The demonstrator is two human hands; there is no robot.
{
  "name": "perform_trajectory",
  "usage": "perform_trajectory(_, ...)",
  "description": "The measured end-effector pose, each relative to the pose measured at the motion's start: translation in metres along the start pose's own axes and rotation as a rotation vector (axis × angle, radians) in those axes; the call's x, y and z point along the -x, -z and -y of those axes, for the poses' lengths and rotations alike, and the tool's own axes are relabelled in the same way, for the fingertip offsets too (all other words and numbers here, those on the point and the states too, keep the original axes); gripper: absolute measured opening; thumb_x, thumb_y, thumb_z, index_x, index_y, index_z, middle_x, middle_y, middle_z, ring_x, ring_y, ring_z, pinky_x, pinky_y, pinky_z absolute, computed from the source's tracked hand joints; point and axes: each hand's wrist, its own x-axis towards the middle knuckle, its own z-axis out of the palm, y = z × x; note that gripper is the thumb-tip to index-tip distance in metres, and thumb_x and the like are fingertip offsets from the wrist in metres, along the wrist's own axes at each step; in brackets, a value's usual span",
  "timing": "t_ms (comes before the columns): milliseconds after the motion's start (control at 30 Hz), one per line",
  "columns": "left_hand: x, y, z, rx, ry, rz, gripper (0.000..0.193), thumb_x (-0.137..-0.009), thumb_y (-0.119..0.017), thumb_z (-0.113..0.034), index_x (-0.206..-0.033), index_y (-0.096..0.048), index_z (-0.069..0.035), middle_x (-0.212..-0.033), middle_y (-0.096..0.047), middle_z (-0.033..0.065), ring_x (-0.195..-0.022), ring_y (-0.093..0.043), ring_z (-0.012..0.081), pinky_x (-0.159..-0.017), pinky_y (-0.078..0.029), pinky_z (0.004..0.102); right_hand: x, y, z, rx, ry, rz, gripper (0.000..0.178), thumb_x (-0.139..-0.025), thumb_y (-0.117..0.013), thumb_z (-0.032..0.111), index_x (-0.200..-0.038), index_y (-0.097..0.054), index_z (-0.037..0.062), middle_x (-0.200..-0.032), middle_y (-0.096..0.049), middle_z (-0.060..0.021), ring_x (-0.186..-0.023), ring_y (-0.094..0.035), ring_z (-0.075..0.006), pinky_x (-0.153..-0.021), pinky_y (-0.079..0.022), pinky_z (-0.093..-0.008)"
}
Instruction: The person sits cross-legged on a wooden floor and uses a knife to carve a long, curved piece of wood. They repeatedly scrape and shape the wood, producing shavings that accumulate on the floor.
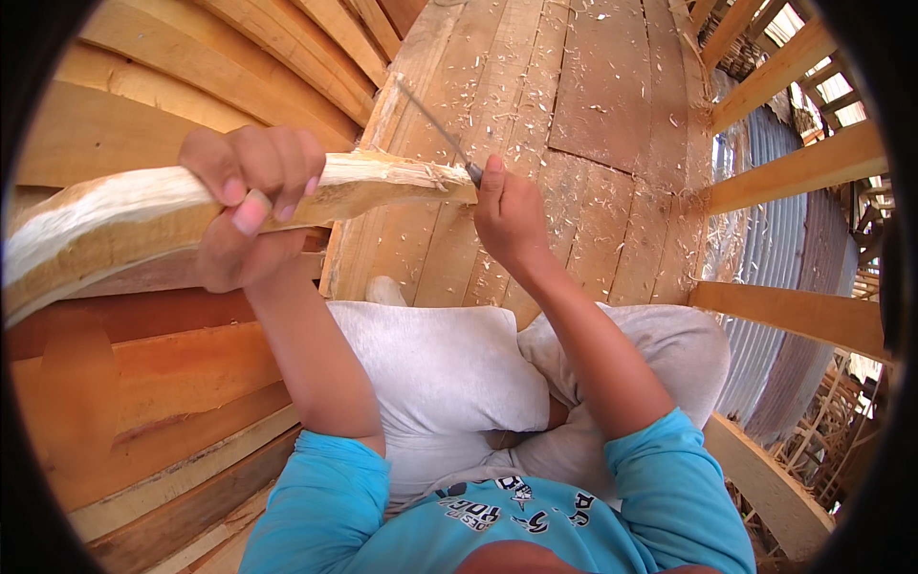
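A long, curved piece of pale wood (105, 225) comes in from the left edge and ends in front of me. Its top face is freshly cut and whitish, with rough splinters toward the right end. My left hand (251, 196) is closed around the wood, the fingers over the top and the thumb on the near side. In my right hand (512, 215) is a knife (435, 122) with a long, thin blade, pointing away and to the left. That fist sits right at the wood's right end; most of the knife's handle is hidden in it.
Wood shavings litter the plank floor (598, 225) ahead. Stacked boards (191, 383) line the left side. To the right are timber rails (794, 172) with a corrugated metal sheet (765, 258) beyond. My bent legs (430, 364) lie below the wood.
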Motion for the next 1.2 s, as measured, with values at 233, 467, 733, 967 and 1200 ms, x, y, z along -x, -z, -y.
perform_trajectory(233,-0.005,-0.002,-0.001,-0.073,0.018,-0.03,0.017,-0.08,-0.054,-0.005,-0.094,-0.046,-0.013,-0.069,-0.042,0.0001,-0.062,-0.041,0.0125,-0.068,-0.036,0.0321,-0.007,0.001,-0.008,-0.085,0.041,-0.159,0.058,-0.103,-0.033,0.04,-0.082,-0.066,-0.0025,-0.08,-0.064,-0.0282,-0.078,-0.062,-0.0455,-0.073,-0.049,-0.0517)
perform_trajectory(467,-0.01,-0.013,0.002,-0.119,0.01,-0.083,0.018,-0.079,-0.052,-0.004,-0.095,-0.047,-0.012,-0.069,-0.042,0.0013,-0.062,-0.041,0.0127,-0.069,-0.036,0.0336,-0.016,-0.025,-0.048,0.066,-0.18,0.019,0.05,-0.102,-0.036,0.037,-0.089,-0.064,-0.0025,-0.08,-0.064,-0.0288,-0.08,-0.063,-0.0456,-0.073,-0.048,-0.0531)
perform_trajectory(733,-0.01,-0.017,0.002,-0.123,0.01,-0.104,0.019,-0.077,-0.052,-0.005,-0.094,-0.046,-0.011,-0.069,-0.042,0.0014,-0.062,-0.04,0.0129,-0.069,-0.037,0.034,-0.014,-0.04,-0.071,-0.063,-0.146,-0.123,0.042,-0.098,-0.043,0.031,-0.087,-0.065,-0.003,-0.08,-0.063,-0.0296,-0.081,-0.062,-0.0471,-0.074,-0.048,-0.0525)
perform_trajectory(967,-0.005,-0.022,0.001,-0.174,0.012,-0.149,0.019,-0.077,-0.051,-0.005,-0.094,-0.046,-0.011,-0.069,-0.041,0.0021,-0.062,-0.038,0.0133,-0.069,-0.037,0.0349,-0.004,-0.006,-0.022,-0.141,0.063,-0.034,0.039,-0.096,-0.042,0.026,-0.091,-0.064,-0.0053,-0.082,-0.063,-0.0309,-0.079,-0.062,-0.0455,-0.074,-0.048,-0.0507)
perform_trajectory(1200,-0.005,-0.018,-0.001,-0.187,0.025,-0.155,0.018,-0.078,-0.052,-0.005,-0.094,-0.046,-0.011,-0.068,-0.041,0.0025,-0.062,-0.038,0.0135,-0.069,-0.036,0.0351,-0.015,-0.002,-0.022,-0.097,0.006,0.071,0.055,-0.101,-0.036,0.036,-0.09,-0.064,-0.0091,-0.085,-0.064,-0.0327,-0.084,-0.063,-0.0462,-0.078,-0.047,-0.0509)
